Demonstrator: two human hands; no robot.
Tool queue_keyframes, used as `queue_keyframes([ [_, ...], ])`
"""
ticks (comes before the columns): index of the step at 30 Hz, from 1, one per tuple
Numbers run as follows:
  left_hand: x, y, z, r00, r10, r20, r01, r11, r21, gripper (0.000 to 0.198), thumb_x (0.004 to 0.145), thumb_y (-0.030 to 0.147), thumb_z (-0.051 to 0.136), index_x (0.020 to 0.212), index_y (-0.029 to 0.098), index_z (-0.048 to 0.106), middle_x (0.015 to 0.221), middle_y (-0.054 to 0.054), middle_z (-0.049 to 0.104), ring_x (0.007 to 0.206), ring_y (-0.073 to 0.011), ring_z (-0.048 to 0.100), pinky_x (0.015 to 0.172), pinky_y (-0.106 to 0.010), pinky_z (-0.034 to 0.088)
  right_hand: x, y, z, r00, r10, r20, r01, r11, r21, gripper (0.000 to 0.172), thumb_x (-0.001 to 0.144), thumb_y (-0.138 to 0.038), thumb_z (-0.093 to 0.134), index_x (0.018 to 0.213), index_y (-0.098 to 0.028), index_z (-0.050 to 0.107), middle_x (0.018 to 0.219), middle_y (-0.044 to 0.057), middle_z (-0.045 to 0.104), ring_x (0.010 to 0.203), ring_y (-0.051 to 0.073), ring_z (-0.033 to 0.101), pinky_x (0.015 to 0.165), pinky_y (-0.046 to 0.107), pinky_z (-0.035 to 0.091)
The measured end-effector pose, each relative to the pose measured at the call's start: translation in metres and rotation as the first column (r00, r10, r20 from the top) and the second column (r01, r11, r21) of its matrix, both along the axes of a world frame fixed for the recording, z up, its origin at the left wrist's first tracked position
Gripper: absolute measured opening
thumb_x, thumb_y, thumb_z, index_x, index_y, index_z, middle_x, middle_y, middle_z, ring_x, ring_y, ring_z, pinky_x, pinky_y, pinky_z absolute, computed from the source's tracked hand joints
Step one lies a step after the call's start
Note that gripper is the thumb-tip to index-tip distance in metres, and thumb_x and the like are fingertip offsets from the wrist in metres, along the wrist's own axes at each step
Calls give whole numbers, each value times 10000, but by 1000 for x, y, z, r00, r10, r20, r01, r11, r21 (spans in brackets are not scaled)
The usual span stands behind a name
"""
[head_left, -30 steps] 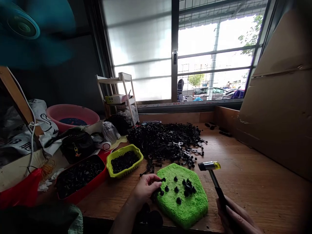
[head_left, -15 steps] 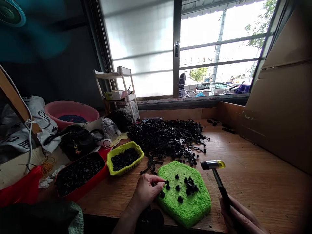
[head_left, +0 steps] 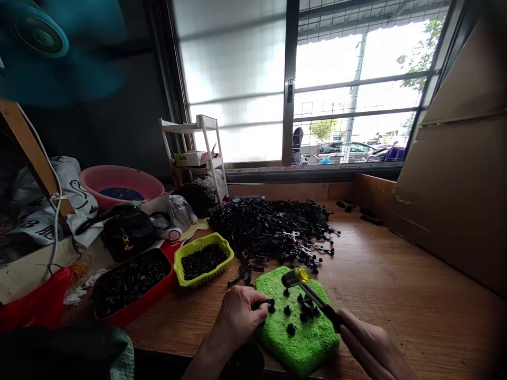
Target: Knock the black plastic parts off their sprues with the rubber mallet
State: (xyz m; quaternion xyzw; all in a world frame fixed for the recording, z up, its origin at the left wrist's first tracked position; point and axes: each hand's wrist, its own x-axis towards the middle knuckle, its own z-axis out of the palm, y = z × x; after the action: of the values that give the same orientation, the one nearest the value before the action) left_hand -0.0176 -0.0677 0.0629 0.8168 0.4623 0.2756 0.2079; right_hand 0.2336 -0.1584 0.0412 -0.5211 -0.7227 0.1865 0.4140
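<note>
Over on the left a blue fan (head_left: 41, 34) spins above a pink basin (head_left: 95, 177). Nearer the table's edge, a red tray (head_left: 146, 306) is full of small black bits, and a yellow-green basket (head_left: 212, 274) beside it holds more. Then comes the left hand (head_left: 237, 314), thumb and fingers pinching a black part (head_left: 261, 304) at the left side of a bright green, fuzzy pad (head_left: 295, 356). That part looks slim and dark, with a rounded knob at its tip; the fingers hide the rest. Behind lies a big, glinting heap of black parts (head_left: 273, 227). At least 3 squat black pegs (head_left: 291, 329) stand separately on the pad, left of a tight cluster. At right, the right hand (head_left: 366, 343) is wrapped around a mallet (head_left: 327, 310), its head, dark at 1 end and clear yellow at the other, over the pad's far side.
</note>
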Motion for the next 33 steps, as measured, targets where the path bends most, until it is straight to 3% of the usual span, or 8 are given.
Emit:
queue_keyframes([
  [5,0,0,4,998,-7,-57,6,1000,-19,260,730,265,481,773,222,734,669,-4,672,612,-130,547,575,-227,331,-6,10,8,959,36,281,-7,995,-104,297,924,-397,274,859,-238,517,664,17,578,599,216,556,553,303,389],
  [9,1,2,4,999,3,-53,-4,1000,-23,274,716,271,474,747,201,737,650,-16,668,586,-136,529,574,-234,312,-8,11,11,987,37,154,-35,999,-17,278,927,-377,239,908,-266,493,716,26,571,652,221,549,592,302,387],
  [14,2,3,1,998,21,-51,-20,1000,22,234,689,268,500,633,199,717,559,-11,620,541,-133,496,532,-238,259,-6,15,0,966,23,259,15,989,-145,210,908,-372,330,818,-271,492,610,10,523,532,219,500,521,323,304],
  [19,3,3,2,999,31,-43,-31,999,10,207,675,261,517,626,202,709,559,-4,618,538,-129,489,520,-234,242,-9,14,-1,979,10,202,18,991,-136,204,909,-364,301,832,-277,469,677,21,543,603,226,507,570,328,302],
  [22,3,4,2,999,34,-36,-35,999,-13,195,685,270,532,659,211,716,608,-7,646,582,-142,524,543,-233,278,-10,14,-3,975,-4,223,48,980,-194,215,889,-384,361,756,-260,474,596,8,505,521,205,465,509,317,240],
  [27,-3,12,-10,967,16,253,36,980,-197,279,754,383,526,783,180,715,728,-34,670,676,-153,561,605,-226,368,6,10,-4,999,-19,36,25,983,-184,302,914,-456,307,837,-245,509,691,9,532,632,193,488,567,301,294],
  [31,-11,20,-21,829,202,522,130,837,-532,446,695,528,571,882,136,674,540,27,539,392,-54,350,402,-192,262,27,1,-14,979,-95,-181,67,986,-152,354,894,-488,351,758,-223,542,617,-20,467,579,155,418,544,278,303],
  [33,-14,21,-24,766,290,574,165,774,-611,497,631,555,628,884,128,664,490,57,473,349,-31,276,363,-182,193,35,-2,-23,953,-137,-270,98,983,-154,380,862,-533,390,745,-222,573,619,-9,509,592,165,449,547,276,327],
])
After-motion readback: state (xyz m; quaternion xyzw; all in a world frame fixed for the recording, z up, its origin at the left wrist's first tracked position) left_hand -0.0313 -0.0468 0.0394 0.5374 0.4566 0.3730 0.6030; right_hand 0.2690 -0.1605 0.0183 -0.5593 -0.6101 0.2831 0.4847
